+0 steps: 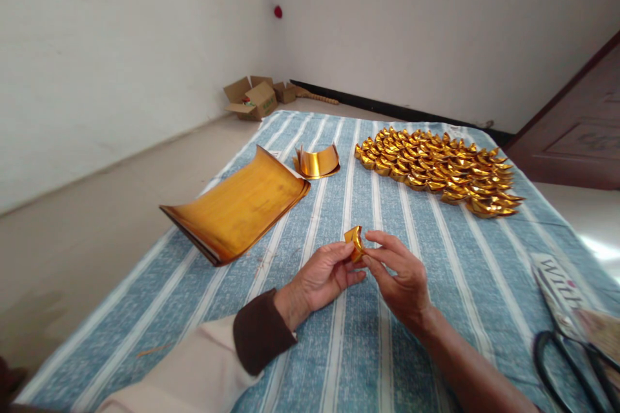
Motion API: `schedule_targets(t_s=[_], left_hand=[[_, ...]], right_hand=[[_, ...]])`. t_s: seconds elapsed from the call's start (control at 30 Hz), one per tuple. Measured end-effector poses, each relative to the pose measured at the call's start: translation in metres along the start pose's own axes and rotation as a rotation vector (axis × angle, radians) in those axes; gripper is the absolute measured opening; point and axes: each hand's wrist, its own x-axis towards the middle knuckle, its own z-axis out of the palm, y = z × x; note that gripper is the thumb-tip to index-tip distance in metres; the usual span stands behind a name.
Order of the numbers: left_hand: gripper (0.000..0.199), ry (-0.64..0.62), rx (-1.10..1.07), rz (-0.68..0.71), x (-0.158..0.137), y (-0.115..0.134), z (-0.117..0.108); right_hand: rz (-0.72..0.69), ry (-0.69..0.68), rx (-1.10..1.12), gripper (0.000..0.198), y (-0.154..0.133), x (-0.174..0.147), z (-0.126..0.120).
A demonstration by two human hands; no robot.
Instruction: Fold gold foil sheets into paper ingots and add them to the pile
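Above the middle of the striped cloth, a small folded piece of shiny gold foil paper (357,246) is held between both hands. My left hand (323,274) pinches its left side between thumb and fingers. On the other side, my right hand (400,274) grips its lower right edge with thumb and index finger, the other fingers partly raised. Beyond the hands lies a large curled stack of gold paper sheets (242,200). A smaller curved stack of gold strips (318,161) stands behind it. Many folded gold paper ingots (431,168) sit in rows at the far right.
Black-handled scissors (564,329) lie at the near right, blurred, by a patch of cloth lettering. The blue-and-white striped tablecloth (358,335) covers the table. Open cardboard boxes (259,100) stand on the floor past the far left corner. A brown door (576,122) is at the right.
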Motion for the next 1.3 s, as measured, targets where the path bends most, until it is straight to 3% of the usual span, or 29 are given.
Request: schedule_targets(t_s=[0.23, 0.57, 1.3], left_hand=[[0.015, -0.005, 0.006, -0.009, 0.0003, -0.0018, -0.0010], [0.020, 0.004, 0.014, -0.017, 0.0010, -0.0026, -0.0016], [0.021, 0.010, 0.020, -0.009, 0.0012, -0.0024, -0.0006]], right_hand=[[-0.042, -0.008, 0.016, 0.025, -0.0008, -0.0003, 0.0026], [-0.058, 0.009, 0.005, 0.022, -0.0013, 0.0003, 0.0038], [0.058, -0.065, 0.002, 0.030, 0.0020, -0.0051, 0.0077]])
